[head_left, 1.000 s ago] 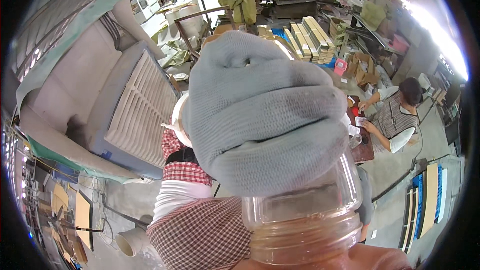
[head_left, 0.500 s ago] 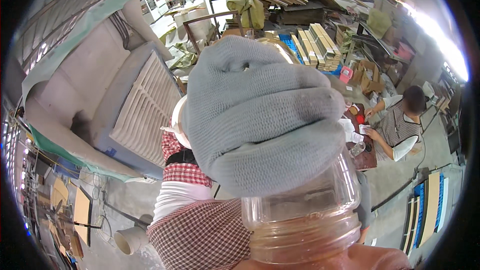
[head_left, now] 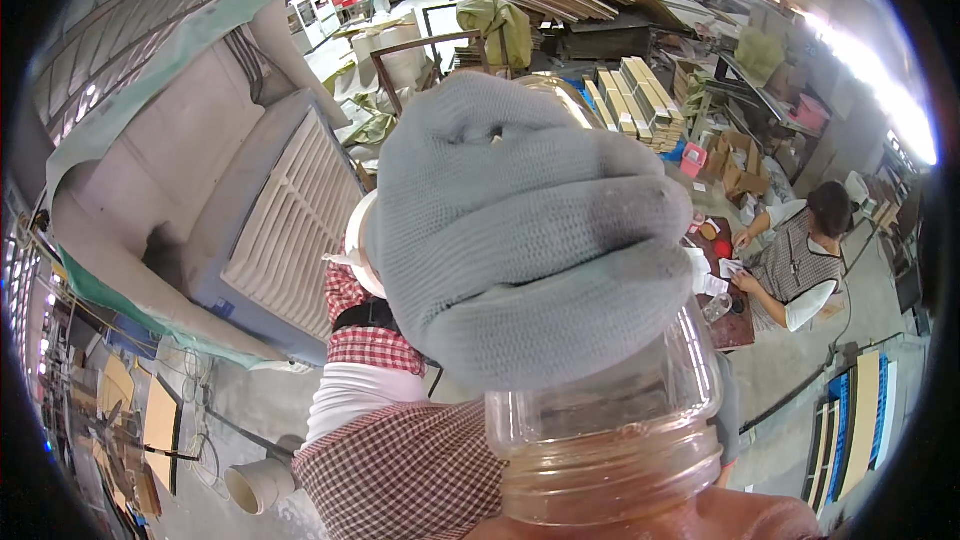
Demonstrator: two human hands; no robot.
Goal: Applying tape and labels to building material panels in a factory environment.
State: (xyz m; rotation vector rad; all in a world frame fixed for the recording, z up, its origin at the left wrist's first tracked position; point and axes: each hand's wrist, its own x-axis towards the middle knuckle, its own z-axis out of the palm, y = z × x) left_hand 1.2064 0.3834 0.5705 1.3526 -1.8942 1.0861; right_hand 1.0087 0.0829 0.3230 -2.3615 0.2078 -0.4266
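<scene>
A grey knitted glove covers my left hand [head_left: 530, 230], which fills the middle of the view. Its fingers are closed around a clear jar [head_left: 610, 410], and most of the jar's body is hidden behind them. The jar is tilted, with its threaded neck [head_left: 615, 475] close to me at the lower edge. Red checked cloth, a black band and a white sleeve [head_left: 365, 400] cover the arm below the glove. My right hand does not show. Beside the jar is a partly hidden grey patch that I cannot make out.
At the left stands a large cooler-like unit with a slatted panel [head_left: 295, 220]. To the right a person [head_left: 800, 260] works at a small dark red table [head_left: 735, 330] holding papers and a clear container. Stacked boards [head_left: 635, 105] lie behind; a pale bucket [head_left: 258, 485] is lower left.
The view has shifted slightly, so the background sits a little differently. My left hand and the jar stay almost still. The person at the right has shifted their hands over the papers.
</scene>
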